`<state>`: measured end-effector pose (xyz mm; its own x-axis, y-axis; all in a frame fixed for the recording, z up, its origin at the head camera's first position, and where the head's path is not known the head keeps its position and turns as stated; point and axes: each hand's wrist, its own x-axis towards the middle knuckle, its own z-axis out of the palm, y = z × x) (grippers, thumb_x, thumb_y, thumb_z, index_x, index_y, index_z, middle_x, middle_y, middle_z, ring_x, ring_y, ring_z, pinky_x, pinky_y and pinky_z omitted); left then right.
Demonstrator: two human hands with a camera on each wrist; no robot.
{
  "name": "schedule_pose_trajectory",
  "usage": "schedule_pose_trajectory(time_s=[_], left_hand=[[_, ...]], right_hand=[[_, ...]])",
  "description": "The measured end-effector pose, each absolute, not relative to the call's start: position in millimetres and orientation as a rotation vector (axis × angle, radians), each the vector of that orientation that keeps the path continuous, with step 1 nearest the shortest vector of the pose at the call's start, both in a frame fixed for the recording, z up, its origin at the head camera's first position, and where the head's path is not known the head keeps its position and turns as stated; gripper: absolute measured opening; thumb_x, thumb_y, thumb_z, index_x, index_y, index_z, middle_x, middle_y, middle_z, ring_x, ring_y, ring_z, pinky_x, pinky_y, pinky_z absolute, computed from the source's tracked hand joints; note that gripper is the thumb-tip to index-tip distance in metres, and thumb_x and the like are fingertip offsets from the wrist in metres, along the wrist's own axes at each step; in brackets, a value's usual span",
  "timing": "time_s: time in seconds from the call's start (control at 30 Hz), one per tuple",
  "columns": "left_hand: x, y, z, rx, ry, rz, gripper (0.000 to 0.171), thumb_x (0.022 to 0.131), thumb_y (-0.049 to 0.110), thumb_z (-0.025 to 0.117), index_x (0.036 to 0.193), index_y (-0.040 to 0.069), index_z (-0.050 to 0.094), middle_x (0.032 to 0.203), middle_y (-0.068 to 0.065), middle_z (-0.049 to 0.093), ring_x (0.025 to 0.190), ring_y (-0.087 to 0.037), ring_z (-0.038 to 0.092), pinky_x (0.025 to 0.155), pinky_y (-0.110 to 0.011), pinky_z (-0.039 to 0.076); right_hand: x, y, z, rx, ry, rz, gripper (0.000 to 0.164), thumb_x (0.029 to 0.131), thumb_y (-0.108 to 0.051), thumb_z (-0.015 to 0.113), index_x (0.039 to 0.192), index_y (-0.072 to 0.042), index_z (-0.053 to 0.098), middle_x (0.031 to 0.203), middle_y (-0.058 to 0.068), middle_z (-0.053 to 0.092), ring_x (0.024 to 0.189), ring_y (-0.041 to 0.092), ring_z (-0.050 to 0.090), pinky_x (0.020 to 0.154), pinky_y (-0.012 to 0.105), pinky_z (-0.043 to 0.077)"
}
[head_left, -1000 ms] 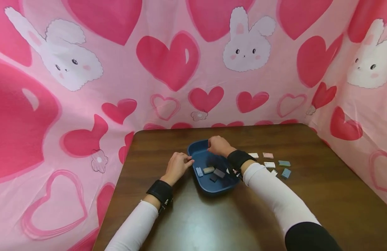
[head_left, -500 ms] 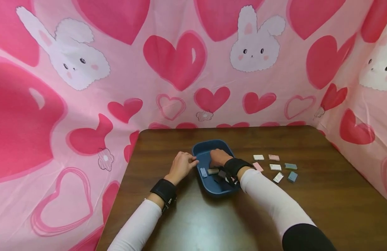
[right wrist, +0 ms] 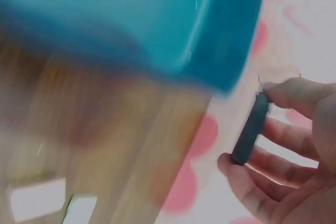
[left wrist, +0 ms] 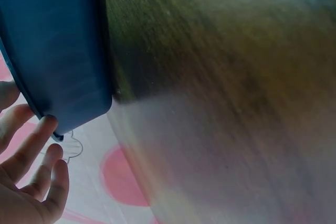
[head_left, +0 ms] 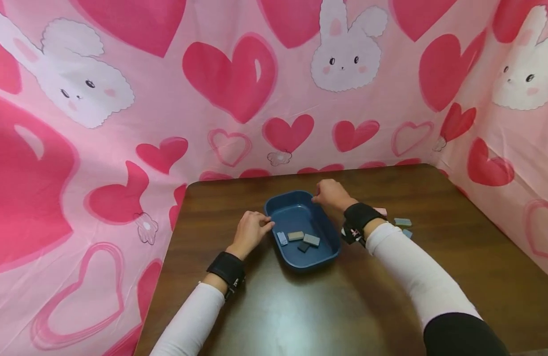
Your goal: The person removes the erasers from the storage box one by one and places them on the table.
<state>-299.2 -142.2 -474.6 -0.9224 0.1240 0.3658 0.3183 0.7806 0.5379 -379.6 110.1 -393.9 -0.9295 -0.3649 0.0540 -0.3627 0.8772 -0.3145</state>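
Wooden table [head_left: 296, 316], heart-print cloth [head_left: 300, 104] behind; left hand [head_left: 249, 231] seemingly pinches blue tray [head_left: 296, 216]; right hand [head_left: 333, 194] grips dark block [right wrist: 251, 129].

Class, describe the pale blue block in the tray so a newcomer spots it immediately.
On the brown wooden table stands a dark blue oblong tray. Inside, by the side nearest the left hand, lies a small rectangular pale blue block. Colour sets it apart from a tan block, a grey block and a black block.

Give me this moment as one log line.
left hand: pinches blue tray rim | right hand: holds dark block near tray | tray contents: four small blocks
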Motion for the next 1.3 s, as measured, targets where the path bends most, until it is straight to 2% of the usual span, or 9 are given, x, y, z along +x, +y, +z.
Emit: schedule_pose_trajectory(time_s=[0.17,0.33,0.47,0.6,0.9,1.03,1.2,1.3], left_hand=[[-301.0,-147.8,-468.4,-0.326,-2.660,-0.883,0.026,0.084,0.023,0.076,0.101,0.004,0.077,0.097,-0.010,0.076,0.094,-0.027,0.057,0.085,-0.042,0.048],[-301.7,-150.1,-465.7,-0.319,-2.648,-0.880,0.025,0.083,0.021,0.077,0.101,0.004,0.077,0.097,-0.010,0.076,0.094,-0.027,0.057,0.085,-0.042,0.048],[-300.2,-148.3,-468.4,-0.328,-2.658,-0.892,0.025,0.084,0.021,0.076,0.101,0.003,0.077,0.098,-0.010,0.076,0.094,-0.027,0.057,0.085,-0.043,0.048],[-298.1,-144.8,-471.4,-0.321,-2.671,-0.922,0.026,0.085,0.023,0.076,0.103,0.004,0.077,0.100,-0.011,0.075,0.095,-0.026,0.057,0.085,-0.042,0.048],[-299.6,-140.0,-472.0,-0.325,-2.665,-0.907,0.025,0.084,0.021,0.077,0.102,0.004,0.077,0.099,-0.011,0.076,0.094,-0.026,0.057,0.083,-0.041,0.048],[-300.8,-139.2,-470.5,-0.340,-2.658,-0.874,0.026,0.085,0.023,0.076,0.102,0.004,0.077,0.099,-0.011,0.076,0.095,-0.027,0.057,0.085,-0.041,0.049],[-299.6,-138.5,-470.1,-0.344,-2.661,-0.811,0.023,0.085,0.024,0.075,0.099,0.005,0.078,0.101,-0.011,0.074,0.099,-0.028,0.057,0.087,-0.043,0.049],[-297.3,-138.1,-469.0,-0.337,-2.663,-0.766,0.022,0.084,0.023,0.077,0.097,0.005,0.077,0.102,-0.012,0.071,0.100,-0.029,0.057,0.087,-0.044,0.049]], right_hand=[[-377.3,161.7,-394.2,-0.536,3.139,-0.602,0.024,0.085,-0.023,0.071,0.086,0.001,0.072,0.082,0.016,0.071,0.077,0.029,0.063,0.071,0.043,0.052],[-365.5,200.2,-427.5,-0.472,3.131,-0.567,0.023,0.085,-0.023,0.071,0.085,0.000,0.071,0.081,0.013,0.071,0.073,0.026,0.063,0.068,0.042,0.051],[-347.1,217.1,-453.6,-0.554,3.118,-0.552,0.018,0.083,-0.018,0.072,0.078,-0.001,0.071,0.071,0.009,0.069,0.062,0.021,0.059,0.060,0.036,0.046],[-330.5,224.3,-467.9,-0.596,3.114,-0.531,0.013,0.081,-0.012,0.072,0.073,-0.003,0.067,0.064,0.005,0.064,0.056,0.017,0.052,0.053,0.031,0.041],[-314.2,229.7,-484.1,-0.546,3.110,-0.447,0.017,0.078,-0.017,0.077,0.071,-0.006,0.065,0.070,0.005,0.060,0.067,0.019,0.054,0.058,0.035,0.045],[-313.5,231.0,-480.6,-0.543,3.114,-0.465,0.017,0.080,-0.019,0.076,0.073,-0.007,0.066,0.071,0.005,0.061,0.068,0.019,0.055,0.059,0.036,0.045],[-318.0,229.1,-465.8,-0.578,3.108,-0.562,0.016,0.086,-0.018,0.070,0.084,-0.002,0.071,0.077,0.009,0.070,0.069,0.021,0.063,0.063,0.039,0.051],[-323.0,222.6,-457.1,-0.601,3.120,-0.646,0.016,0.088,-0.016,0.067,0.088,-0.001,0.072,0.076,0.009,0.070,0.071,0.021,0.063,0.066,0.039,0.052]])
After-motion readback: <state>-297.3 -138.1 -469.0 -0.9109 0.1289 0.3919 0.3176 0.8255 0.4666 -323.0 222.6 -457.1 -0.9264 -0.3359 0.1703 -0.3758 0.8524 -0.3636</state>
